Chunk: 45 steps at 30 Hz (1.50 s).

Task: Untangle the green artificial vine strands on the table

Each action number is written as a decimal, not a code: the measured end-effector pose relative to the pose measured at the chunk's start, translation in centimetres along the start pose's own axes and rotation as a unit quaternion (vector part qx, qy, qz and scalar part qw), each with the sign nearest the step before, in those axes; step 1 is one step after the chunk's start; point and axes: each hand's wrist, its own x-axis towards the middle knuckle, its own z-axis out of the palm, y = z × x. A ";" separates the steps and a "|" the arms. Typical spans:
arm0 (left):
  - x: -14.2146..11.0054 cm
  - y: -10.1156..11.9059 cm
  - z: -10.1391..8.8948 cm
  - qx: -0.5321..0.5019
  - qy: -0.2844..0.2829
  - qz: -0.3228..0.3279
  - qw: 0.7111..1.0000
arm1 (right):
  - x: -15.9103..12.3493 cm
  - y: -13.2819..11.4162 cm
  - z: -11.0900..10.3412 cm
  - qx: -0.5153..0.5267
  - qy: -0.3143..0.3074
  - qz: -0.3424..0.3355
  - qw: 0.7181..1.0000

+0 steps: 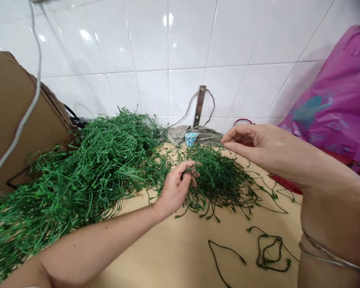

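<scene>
Left hand at the dark pile, right hand raised.
Nearest, loose strands lie apart on the counter. Left hand curls at the pile's left edge, perhaps steadying it; grip on a strand: cannot tell. Right hand's thumb and fingertips nearly meet; contents unclear. Bright pile sits left, presumably for easy reach; cup farther back.

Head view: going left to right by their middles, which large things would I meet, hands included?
Cardboard box → big green strand pile → left hand → smaller, darker strand pile → right hand → magenta plastic bag.
</scene>
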 end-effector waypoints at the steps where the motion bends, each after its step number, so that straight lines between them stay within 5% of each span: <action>1: 0.0 0.1 0.0 0.013 -0.003 0.003 1.000 | 0.0 -0.4 0.1 0.003 0.012 -0.009 1.000; 7: -0.2 0.6 -0.4 0.064 -0.006 0.032 0.997 | 0.7 -0.9 2.7 -0.028 -0.042 -0.091 0.995; 11: 0.2 0.6 -0.7 0.029 -0.001 0.012 1.000 | 1.0 -0.5 3.4 -0.070 -0.131 -0.049 0.988; 20: 0.6 1.3 -0.8 0.097 0.004 0.029 0.995 | 0.9 -0.3 2.5 -0.099 -0.176 0.002 0.979; 26: 0.9 0.9 -1.1 0.107 -0.016 0.029 0.994 | 1.6 -0.9 3.4 -0.149 -0.130 0.014 0.980; 31: 0.1 1.4 -0.9 0.125 -0.016 0.058 0.990 | 1.3 1.7 1.1 -0.185 0.095 0.054 0.977; 33: -0.3 1.4 -0.8 0.129 -0.014 0.073 0.989 | 0.9 3.0 -0.1 -0.139 0.105 0.082 0.981; 36: -0.5 1.2 -0.8 0.131 -0.008 0.099 0.986 | 0.6 3.4 -0.7 -0.071 0.074 0.092 0.990; 43: -0.3 1.1 -0.9 0.147 0.014 0.167 0.975 | 0.9 0.9 1.4 0.034 -0.102 -0.060 0.992; 45: -0.3 1.1 -0.9 0.151 0.013 0.183 0.971 | 0.9 0.6 1.5 0.033 -0.111 -0.069 0.991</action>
